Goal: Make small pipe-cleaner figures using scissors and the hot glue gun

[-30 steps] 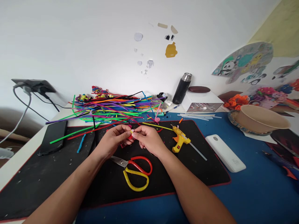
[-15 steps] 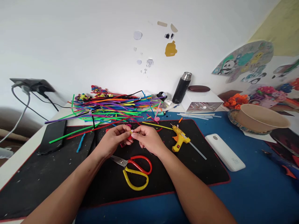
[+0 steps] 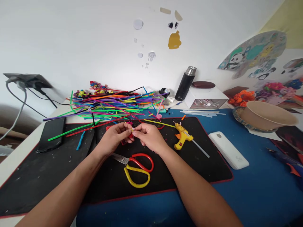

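Observation:
My left hand [image 3: 115, 137] and my right hand [image 3: 151, 136] meet over the black mat, fingertips nearly touching. Both pinch a small pipe-cleaner piece [image 3: 132, 129], of which a yellow bit and some red show; the fingers cover most of it. Below them lie scissors [image 3: 127, 165] with one red and one yellow handle, the blade tips hidden under my left wrist. To the right of my right hand rests a yellow hot glue gun [image 3: 183, 136] with a glue stick in its back. A yellow pipe cleaner [image 3: 159, 123] reaches toward its nozzle.
Behind my hands is a heap of coloured pipe cleaners [image 3: 113, 104]. A black flask [image 3: 185, 85] stands by a white box [image 3: 205, 94]. On the right are a white power bank [image 3: 228, 150] and a beige bowl [image 3: 267, 115]; a black phone [image 3: 52, 134] lies left.
The view has tipped slightly downward, so the things in it sit higher. My hands keep their pinch on the small piece, with only slight finger movement.

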Tool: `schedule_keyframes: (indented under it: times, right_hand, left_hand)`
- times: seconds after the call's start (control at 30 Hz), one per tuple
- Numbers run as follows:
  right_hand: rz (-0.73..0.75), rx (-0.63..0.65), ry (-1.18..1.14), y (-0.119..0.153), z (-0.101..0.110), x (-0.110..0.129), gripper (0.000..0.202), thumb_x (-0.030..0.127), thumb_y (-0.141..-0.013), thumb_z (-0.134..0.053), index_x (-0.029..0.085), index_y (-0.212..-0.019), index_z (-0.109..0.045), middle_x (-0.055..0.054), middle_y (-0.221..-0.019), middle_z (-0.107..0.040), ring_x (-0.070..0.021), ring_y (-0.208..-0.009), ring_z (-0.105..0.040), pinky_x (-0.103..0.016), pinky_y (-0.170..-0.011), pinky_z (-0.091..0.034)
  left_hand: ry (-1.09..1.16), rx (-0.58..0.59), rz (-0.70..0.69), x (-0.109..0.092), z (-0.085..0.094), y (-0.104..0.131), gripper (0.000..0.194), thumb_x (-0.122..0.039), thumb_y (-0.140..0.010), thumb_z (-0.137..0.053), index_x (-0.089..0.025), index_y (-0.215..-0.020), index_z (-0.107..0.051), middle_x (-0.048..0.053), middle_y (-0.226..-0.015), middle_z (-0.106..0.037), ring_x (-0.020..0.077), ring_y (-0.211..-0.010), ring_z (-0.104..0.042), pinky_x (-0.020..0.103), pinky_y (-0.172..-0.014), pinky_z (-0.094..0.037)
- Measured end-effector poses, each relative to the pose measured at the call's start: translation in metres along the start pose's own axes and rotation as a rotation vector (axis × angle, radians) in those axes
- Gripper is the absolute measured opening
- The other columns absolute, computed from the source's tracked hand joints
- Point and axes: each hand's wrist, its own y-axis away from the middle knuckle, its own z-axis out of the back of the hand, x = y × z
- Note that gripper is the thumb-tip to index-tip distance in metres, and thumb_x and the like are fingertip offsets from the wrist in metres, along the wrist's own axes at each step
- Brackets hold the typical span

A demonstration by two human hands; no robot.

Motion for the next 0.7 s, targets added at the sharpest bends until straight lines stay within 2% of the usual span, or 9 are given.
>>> schedule_keyframes:
  times: [0.23, 0.47, 0.7]
  right_hand:
    - [-0.018, -0.011, -0.147, -0.003, -0.003, -0.005, 0.021, 0.039, -0.088, -0.073, 0.020, -0.091, -0.064, 0.009, -0.053, -0.056, -0.0083, -0.038, -0.048, -0.021, -0.042, -0.034]
    - [0.014, -0.029, -0.191, -0.002, -0.004, -0.001, 0.028, 0.045, -0.085, -0.074, 0.019, -0.091, -0.064, 0.008, -0.057, -0.059, -0.0081, -0.038, -0.047, -0.021, -0.040, -0.032]
    - [0.053, -0.045, -0.135, -0.001, -0.007, -0.002, 0.027, 0.046, -0.087, -0.072, 0.021, -0.091, -0.062, 0.009, -0.056, -0.057, -0.0086, -0.038, -0.046, -0.022, -0.041, -0.032]
  left_hand:
    - [0.062, -0.038, -0.001, -0.004, -0.003, 0.002, 0.044, -0.048, -0.072, -0.093, -0.017, -0.095, -0.072, 0.002, -0.078, -0.075, 0.0155, -0.059, -0.070, 0.024, -0.057, -0.054]
    - [0.173, -0.041, 0.024, -0.008, -0.004, 0.004, 0.043, -0.045, -0.071, -0.094, -0.015, -0.097, -0.075, 0.004, -0.082, -0.076, 0.0163, -0.067, -0.073, 0.026, -0.065, -0.061]
    - [0.212, -0.016, 0.046, -0.010, -0.006, 0.004, 0.044, -0.044, -0.069, -0.096, -0.015, -0.094, -0.075, 0.004, -0.080, -0.076, 0.0144, -0.062, -0.072, 0.022, -0.060, -0.059]
